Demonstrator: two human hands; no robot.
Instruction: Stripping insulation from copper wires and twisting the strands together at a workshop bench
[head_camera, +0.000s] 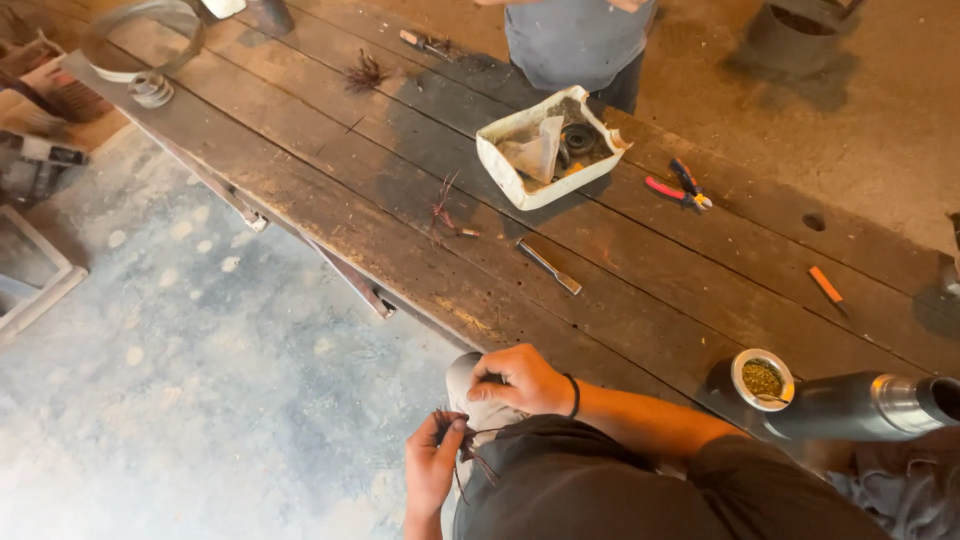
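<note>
Beside the dark plank workbench (620, 300), our left hand (432, 468) pinches thin reddish-brown wire strands (468, 450); our right hand (522, 380), fingers curled shut, holds their other end.

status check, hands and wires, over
Left hand pinching thin dark wire strands. Right hand closed by the knee, contents hidden. Wooden workbench beyond.

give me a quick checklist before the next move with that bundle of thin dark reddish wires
1. Left hand grips the bundle of thin dark reddish wires: ok.
2. Right hand free to help: not ok, it is closed on something light near the knee; what it is, cannot tell.
3. Red-handled pliers on the dark wooden plank bench: ok, lying beyond the white plastic tub.
4. Metal cup of green herb upright: ok.
5. Wire ends free of tangles: cannot tell.
</note>
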